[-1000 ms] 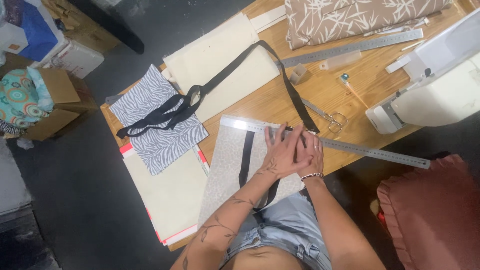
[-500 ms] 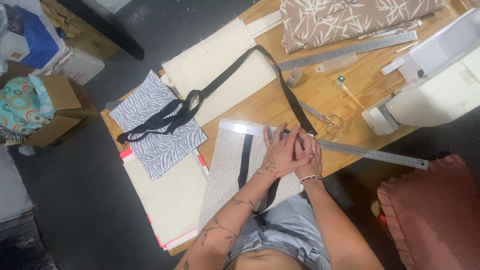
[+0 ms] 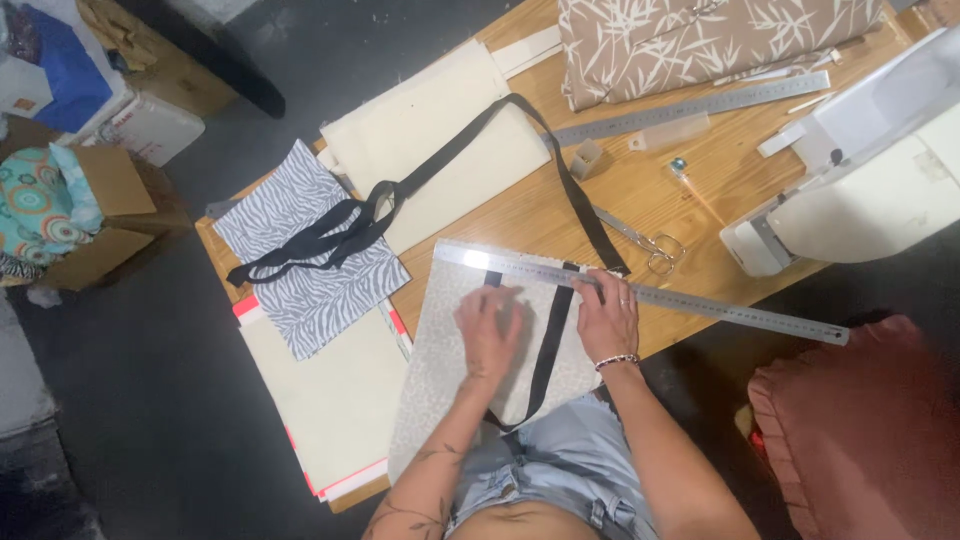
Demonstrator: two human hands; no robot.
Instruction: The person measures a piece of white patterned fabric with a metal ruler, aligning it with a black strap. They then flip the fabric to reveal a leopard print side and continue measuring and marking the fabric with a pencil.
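Grey cloth: speckled grey cloth piece [image 3: 470,350] lies flat at near edge of wooden table [image 3: 620,190], hangs a bit over toward person's lap.
Head view, L hand: left hand [image 3: 490,330] flat on the cloth, palm down, fingers spread, gripping nothing.
R hand: right hand [image 3: 607,315] open too, fingers pressing down on long metal ruler [image 3: 650,293] & the cloth's top edge; bead bracelet at wrist.
Ruler: lies across top edge of cloth, runs slantwise to the right, past table edge.
Strap: black strap [image 3: 550,345] runs down the cloth between both hands, under the ruler, then on up across table to a cream cloth panel [image 3: 430,150].
Scissors: scissors [image 3: 645,240] just beyond ruler, near R hand, not touched.
Zebra cloth: zebra-print piece [image 3: 300,280] left of grey cloth, bunched black strap on top.
Far side: leaf-print brown cloth [image 3: 690,40], second ruler [image 3: 700,105] below it.
Right: white sewing machine [image 3: 860,180] well apart from hands.
Floor: cardboard box [image 3: 95,215] w/ bright cloth, far left.
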